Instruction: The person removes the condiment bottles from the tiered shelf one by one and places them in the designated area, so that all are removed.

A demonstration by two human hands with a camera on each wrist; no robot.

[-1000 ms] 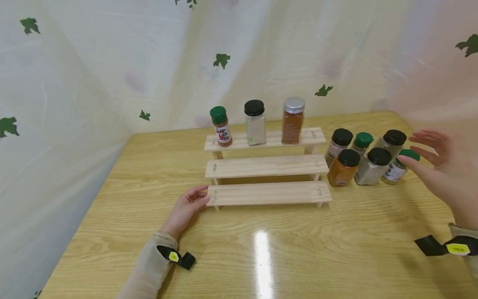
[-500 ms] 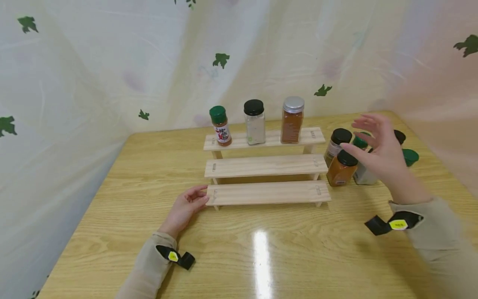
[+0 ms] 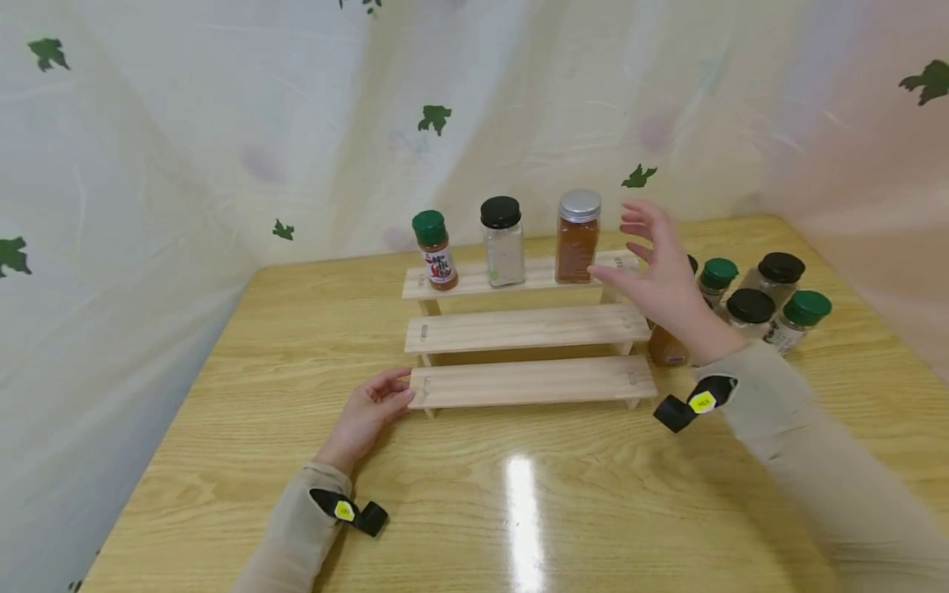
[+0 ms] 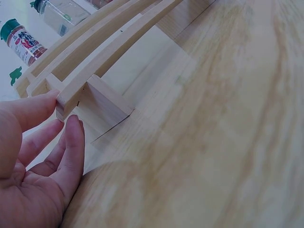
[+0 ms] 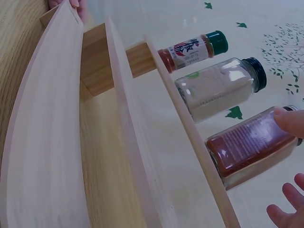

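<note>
A three-step wooden rack (image 3: 530, 383) stands on the table, with three spice jars on its top step. From left to right they are a green-capped bottle of red spice (image 3: 439, 263), a black-capped jar of pale powder (image 3: 506, 257) and a silver-capped jar of reddish-brown spice (image 3: 577, 247). My left hand (image 3: 368, 413) pinches the left end of the lowest step between thumb and fingers. My right hand (image 3: 663, 284), fingers spread and holding nothing, is beside the silver-capped jar. In the right wrist view its thumb (image 5: 289, 121) overlaps that jar's upper part.
Right of the rack several more spice jars stand in a group, among them a green-capped one (image 3: 806, 309) and a black-capped one (image 3: 750, 306). My right forearm and hand partly hide the group. A pale leaf-patterned curtain (image 3: 334, 123) hangs behind the table (image 3: 460, 502).
My right hand has swept left from above the loose jars to the silver-capped jar on the top step. My left hand stays at the rack's end.
</note>
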